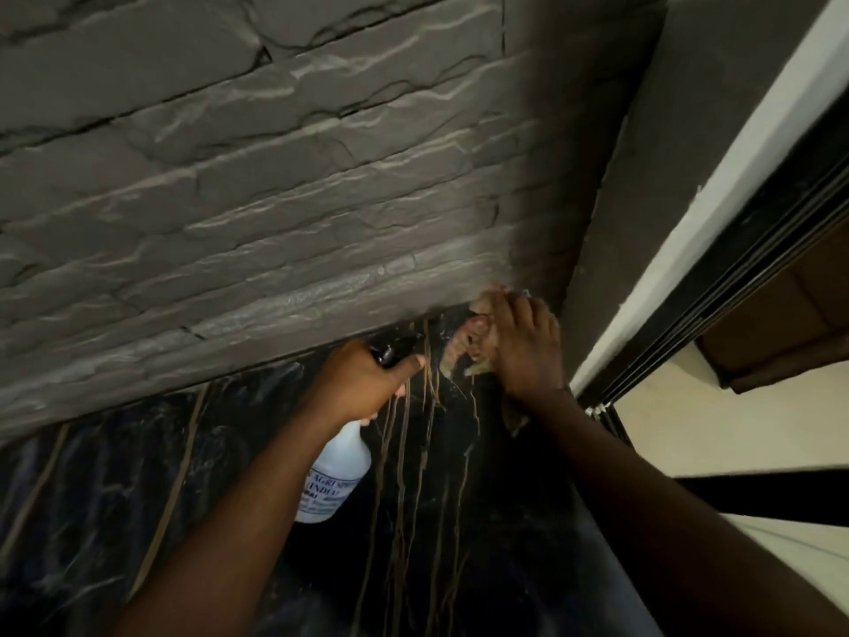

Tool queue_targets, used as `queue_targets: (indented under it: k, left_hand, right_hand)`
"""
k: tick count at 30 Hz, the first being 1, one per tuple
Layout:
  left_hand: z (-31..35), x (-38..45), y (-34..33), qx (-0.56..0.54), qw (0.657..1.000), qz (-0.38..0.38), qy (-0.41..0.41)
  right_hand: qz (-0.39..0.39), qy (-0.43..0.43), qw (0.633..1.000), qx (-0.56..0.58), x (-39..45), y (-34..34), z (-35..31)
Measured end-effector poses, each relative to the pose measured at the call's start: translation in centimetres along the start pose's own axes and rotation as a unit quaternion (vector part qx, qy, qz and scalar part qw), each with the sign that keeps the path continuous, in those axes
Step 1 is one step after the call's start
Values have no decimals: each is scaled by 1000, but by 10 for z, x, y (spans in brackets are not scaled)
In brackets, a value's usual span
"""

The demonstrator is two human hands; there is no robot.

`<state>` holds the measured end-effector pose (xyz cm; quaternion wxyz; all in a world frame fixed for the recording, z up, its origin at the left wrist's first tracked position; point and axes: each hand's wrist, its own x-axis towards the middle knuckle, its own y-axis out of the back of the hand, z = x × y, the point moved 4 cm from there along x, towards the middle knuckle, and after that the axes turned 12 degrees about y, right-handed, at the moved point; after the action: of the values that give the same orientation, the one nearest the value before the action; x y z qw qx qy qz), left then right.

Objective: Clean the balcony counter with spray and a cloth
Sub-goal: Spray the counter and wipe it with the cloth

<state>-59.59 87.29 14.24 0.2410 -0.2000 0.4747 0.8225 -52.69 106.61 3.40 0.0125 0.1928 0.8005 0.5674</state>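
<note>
Grey stone-brick wall (275,186) behind — black-framed sliding door (716,278), cream floor (716,434) right.

The left hand (367,379) grips the black trigger head of a white spray bottle (333,471), whose printed body hangs below the wrist over the black marble counter (138,521) veined in tan. The right hand (523,347) presses a pale crumpled cloth (468,342) onto the counter's far corner, where it meets the grey stone-textured wall (275,177). A black sliding-door frame (716,287) runs along the right.
</note>
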Motion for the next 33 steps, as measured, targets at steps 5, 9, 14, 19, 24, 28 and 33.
queue_targets:
  k: [5,9,14,19,24,28,33]
  left_hand:
    - [6,8,4,9,998,54,-17]
    - [-5,16,2,1,999,-46,-3]
    - [-11,17,4,-6,1000,-4,4]
    - [10,12,5,26,999,-29,-25]
    - [13,4,-4,30,999,-14,-28]
    - [15,-4,-22,29,998,-59,-23]
    - [16,-13,-30,18,998,-56,-11]
  right_hand:
    - [-98,245,964,42,-44,-18,-64]
    - [-39,171,984,32,-45,-3,6]
    - [-29,-11,999,-3,19,-13,-10]
    - [-99,282,952,58,-52,-11,-52]
    - [-24,104,994,32,-52,3,7]
    - [-8,86,995,57,-42,-12,-45]
    - [-74,261,962,33,-126,7,-34]
